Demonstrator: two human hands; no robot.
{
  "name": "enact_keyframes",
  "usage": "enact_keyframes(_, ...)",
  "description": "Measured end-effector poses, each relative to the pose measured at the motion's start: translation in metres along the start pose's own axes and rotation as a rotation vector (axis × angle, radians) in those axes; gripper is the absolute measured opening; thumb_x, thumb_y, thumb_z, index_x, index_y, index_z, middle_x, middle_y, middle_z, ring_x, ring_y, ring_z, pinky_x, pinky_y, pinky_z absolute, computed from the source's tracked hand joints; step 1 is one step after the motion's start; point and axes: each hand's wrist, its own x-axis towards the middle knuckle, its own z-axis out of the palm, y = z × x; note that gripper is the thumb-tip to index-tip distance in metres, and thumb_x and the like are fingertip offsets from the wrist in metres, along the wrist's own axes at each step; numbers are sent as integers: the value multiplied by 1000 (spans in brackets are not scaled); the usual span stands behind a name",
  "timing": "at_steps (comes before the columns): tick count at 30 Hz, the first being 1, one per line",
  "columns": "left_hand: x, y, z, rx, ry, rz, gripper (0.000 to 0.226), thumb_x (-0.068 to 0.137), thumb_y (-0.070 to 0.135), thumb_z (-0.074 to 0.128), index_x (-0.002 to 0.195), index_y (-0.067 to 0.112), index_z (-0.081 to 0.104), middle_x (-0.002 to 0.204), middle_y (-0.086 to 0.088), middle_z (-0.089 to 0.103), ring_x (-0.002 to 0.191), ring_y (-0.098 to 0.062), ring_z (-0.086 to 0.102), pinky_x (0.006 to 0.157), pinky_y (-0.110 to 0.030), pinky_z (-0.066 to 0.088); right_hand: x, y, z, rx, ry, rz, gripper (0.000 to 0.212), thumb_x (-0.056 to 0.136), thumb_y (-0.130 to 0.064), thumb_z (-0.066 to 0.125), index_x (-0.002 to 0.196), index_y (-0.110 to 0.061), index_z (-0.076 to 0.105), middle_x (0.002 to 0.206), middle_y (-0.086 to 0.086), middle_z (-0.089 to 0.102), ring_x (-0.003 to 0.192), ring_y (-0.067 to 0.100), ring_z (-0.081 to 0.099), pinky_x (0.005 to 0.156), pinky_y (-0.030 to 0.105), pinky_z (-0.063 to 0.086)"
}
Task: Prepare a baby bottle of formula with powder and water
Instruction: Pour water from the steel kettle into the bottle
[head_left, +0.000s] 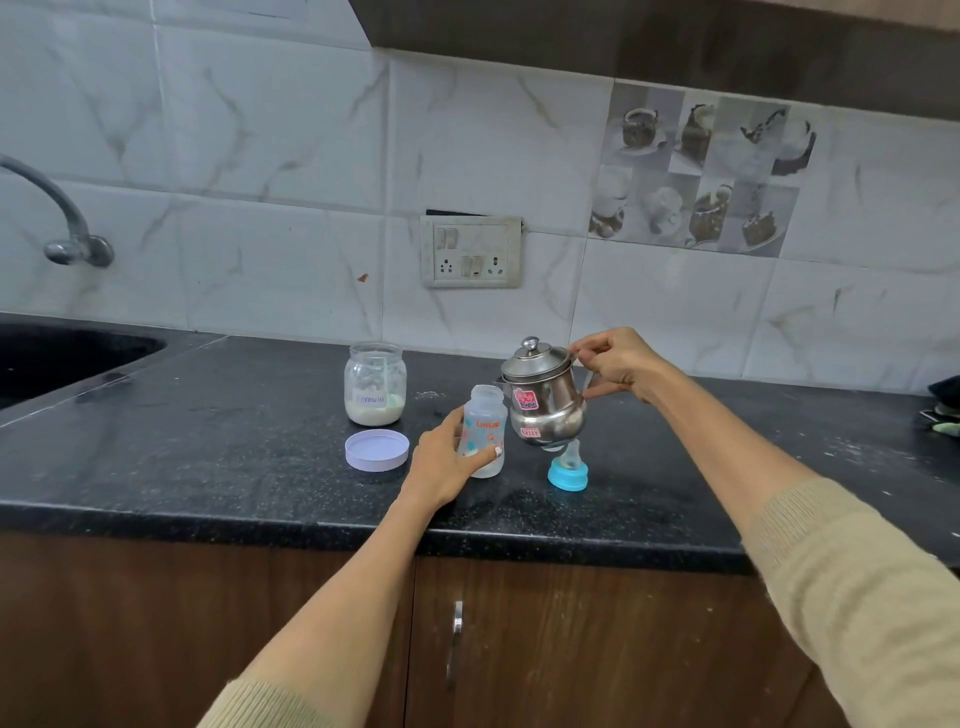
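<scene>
Both hands (457, 457) (618, 364) curled — gripping

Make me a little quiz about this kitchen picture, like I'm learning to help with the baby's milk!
1. True or false: the formula jar has its lid on.
2. What does the right hand hold over the counter? A) a spoon B) the steel kettle C) a cup
3. Fill in: the left hand grips the baby ____.

Key
1. False: the purple lid lies on the counter in front of the open jar.
2. B: it is lifted beside the baby bottle, above the blue teat cap.
3. bottle
</scene>
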Motion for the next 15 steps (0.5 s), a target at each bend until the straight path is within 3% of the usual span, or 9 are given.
enact_keyframes(7, 1, -1, 0, -10, 9, 5, 65, 75, 34, 75, 132, 24, 46, 125, -1, 61, 95, -5, 54, 82, -22, 43, 6, -4, -5, -89, -12, -27, 20, 93, -1, 51, 94, -11, 68, 104, 7, 57, 90, 21, 62, 53, 27, 58)
enact_keyframes(10, 1, -2, 0, -8, 11, 6, 65, 75, 35, 75, 133, 25, 46, 125, 0, 61, 94, -4, 53, 80, -20, 41, 8, -6, -7, -104, -19, -51, 23, 93, 3, 50, 87, -12, 66, 102, 7, 58, 94, 16, 59, 50, 26, 58)
enact_keyframes(15, 2, -3, 0, -4, 6, 4, 66, 75, 35, 75, 133, 24, 46, 126, 0, 60, 97, -5, 54, 80, -16, 41, 12, -12, -8, -160, -22, -82, 28, 92, 4, 50, 81, -15, 67, 87, 0, 58, 75, 7, 59, 49, 24, 57)
